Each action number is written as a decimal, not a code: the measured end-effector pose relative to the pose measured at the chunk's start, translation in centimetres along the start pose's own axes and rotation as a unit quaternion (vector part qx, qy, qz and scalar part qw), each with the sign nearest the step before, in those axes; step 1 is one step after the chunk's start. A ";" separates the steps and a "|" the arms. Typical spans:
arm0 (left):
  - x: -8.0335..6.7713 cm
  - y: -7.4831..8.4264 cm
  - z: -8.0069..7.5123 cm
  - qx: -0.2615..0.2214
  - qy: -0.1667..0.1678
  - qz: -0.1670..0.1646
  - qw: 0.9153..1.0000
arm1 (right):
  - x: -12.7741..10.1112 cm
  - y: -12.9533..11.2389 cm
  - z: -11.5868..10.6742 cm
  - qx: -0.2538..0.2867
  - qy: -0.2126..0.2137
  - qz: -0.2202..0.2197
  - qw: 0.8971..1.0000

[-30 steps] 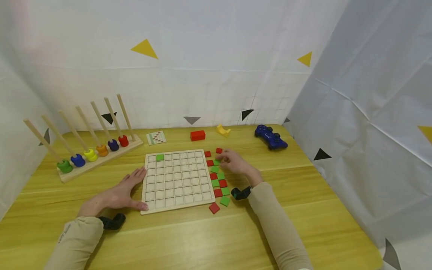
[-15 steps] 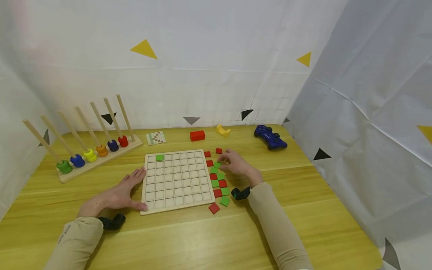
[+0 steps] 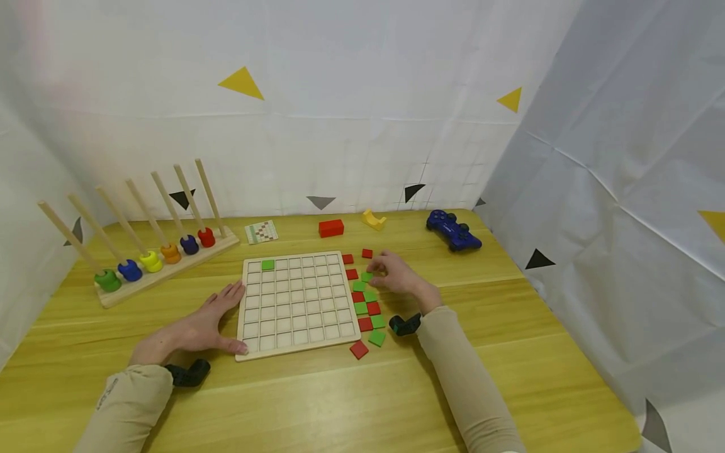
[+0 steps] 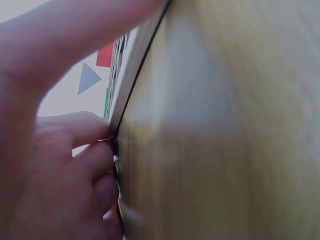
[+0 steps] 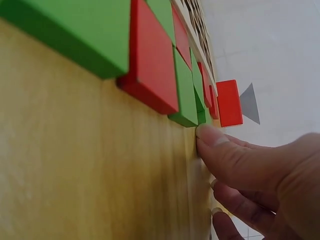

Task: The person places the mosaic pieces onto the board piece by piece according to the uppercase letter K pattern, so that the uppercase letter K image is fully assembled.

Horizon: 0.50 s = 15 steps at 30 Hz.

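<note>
A square wooden grid board [image 3: 299, 347] lies on the table with one green tile [image 3: 268, 265] in its top row. My left hand [image 3: 198, 324] rests with spread fingers along the board's left edge, its thumb over the near corner. In the left wrist view the fingers [image 4: 92, 155] lie against the board's side. At the far end of the loose red and green tiles beside the board, my right hand [image 3: 394, 274] pinches a green tile [image 3: 367, 277] between thumb and fingertips. The thumb [image 5: 220, 142] meets the tile's edge in the right wrist view; the forefinger is mostly hidden behind it.
A wooden peg stand [image 3: 170, 267] with coloured beads is at the back left. Along the back lie a pattern card [image 3: 262, 231], a red block [image 3: 331, 228], a yellow curved piece [image 3: 374, 219] and a blue game controller [image 3: 453, 230]. A red tile [image 3: 359, 350] lies nearest the front.
The green tile at my right fingertips has slid slightly right and toward me, away from the red tile beside it. My left hand and the board have stayed in place.
</note>
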<state>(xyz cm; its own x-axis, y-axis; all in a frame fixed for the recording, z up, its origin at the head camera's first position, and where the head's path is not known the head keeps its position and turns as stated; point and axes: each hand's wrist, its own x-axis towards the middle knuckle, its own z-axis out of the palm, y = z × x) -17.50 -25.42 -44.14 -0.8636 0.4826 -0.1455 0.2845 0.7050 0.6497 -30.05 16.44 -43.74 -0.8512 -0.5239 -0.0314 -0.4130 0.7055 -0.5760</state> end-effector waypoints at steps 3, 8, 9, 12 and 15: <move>0.0 0.0 0.0 -0.001 0.000 0.000 1.000 | 0.0 0.0 0.1 -0.005 0.003 0.000 1.000; -0.1 0.1 0.0 -0.002 0.000 0.000 1.000 | 0.0 -0.1 0.1 -0.017 0.005 0.002 1.000; -0.1 0.1 0.0 -0.001 0.001 0.000 1.000 | 0.0 -0.1 0.1 -0.018 0.005 0.003 1.000; -0.1 0.0 0.0 0.000 0.002 0.001 1.000 | 0.0 -0.2 0.1 -0.025 0.004 0.003 1.000; 0.0 -0.1 0.0 0.003 0.003 0.002 1.000 | 0.0 -0.2 0.0 -0.029 0.002 0.001 1.000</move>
<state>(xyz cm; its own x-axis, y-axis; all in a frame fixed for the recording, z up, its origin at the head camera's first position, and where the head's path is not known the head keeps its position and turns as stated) -17.50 -25.49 -44.17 -0.8648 0.4824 -0.1396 0.2899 0.7066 0.6455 -29.98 16.27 -43.67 -0.8533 -0.5206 -0.0282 -0.4297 0.7329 -0.5274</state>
